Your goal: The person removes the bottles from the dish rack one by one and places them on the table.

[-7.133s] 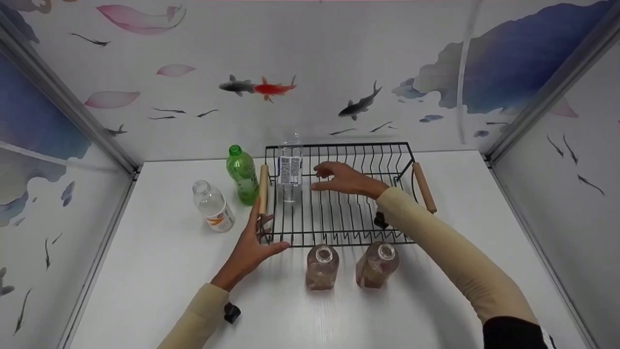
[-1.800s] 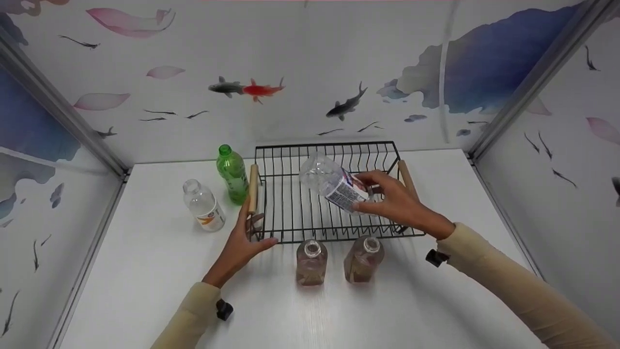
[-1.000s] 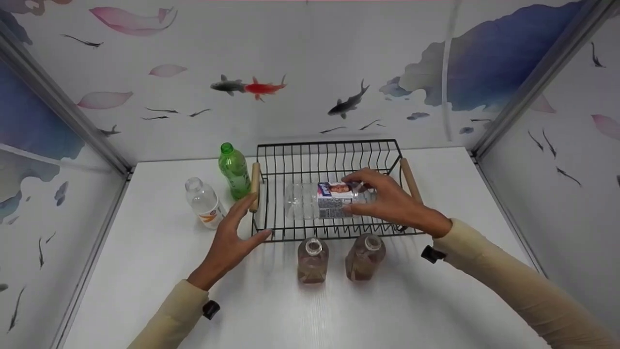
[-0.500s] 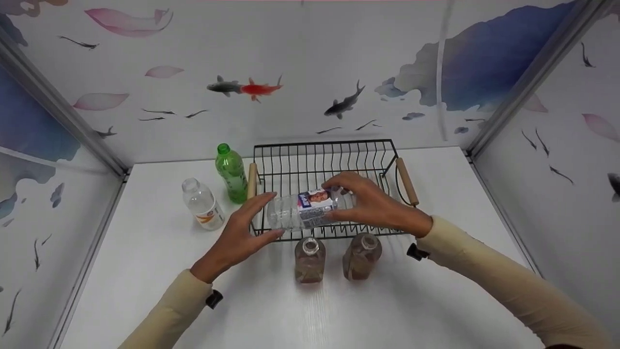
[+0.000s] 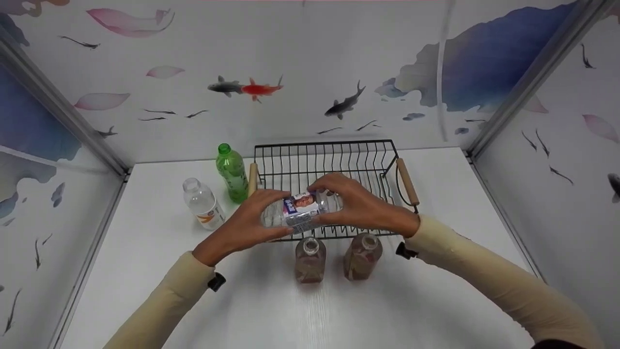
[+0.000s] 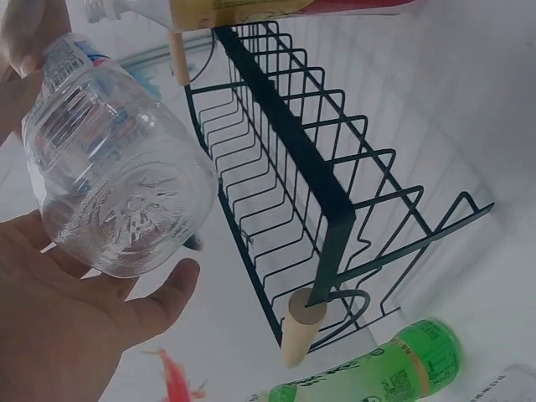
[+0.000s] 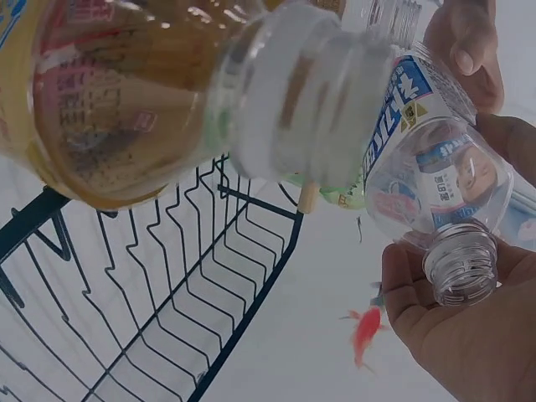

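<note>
A clear plastic bottle (image 5: pixel 301 209) with a blue, white and purple label lies on its side in the air above the front of a black wire dish rack (image 5: pixel 323 172). My right hand (image 5: pixel 361 206) grips it near the neck, thumb in front and fingers behind. My left hand (image 5: pixel 242 224) holds the base end, fingers and thumb on opposite sides. In the left wrist view the bottle's base (image 6: pixel 138 209) faces the camera beside my left palm. The right wrist view has the uncapped bottle mouth (image 7: pixel 461 264) over my right hand.
A green bottle (image 5: pixel 233 174) and a clear bottle with an orange-marked label (image 5: pixel 206 206) stand left of the rack. Two brownish-looking bottles, one (image 5: pixel 310 264) left of the other (image 5: pixel 362 259), stand before it. Wooden handles (image 5: pixel 407 182) flank the rack; a printed wall (image 5: pixel 300 116) rises behind.
My right hand lifted the clear bottle from the rack, turned it sideways and brought it left and nearer. My left hand left the rack's left end and took hold of the bottle's base.
</note>
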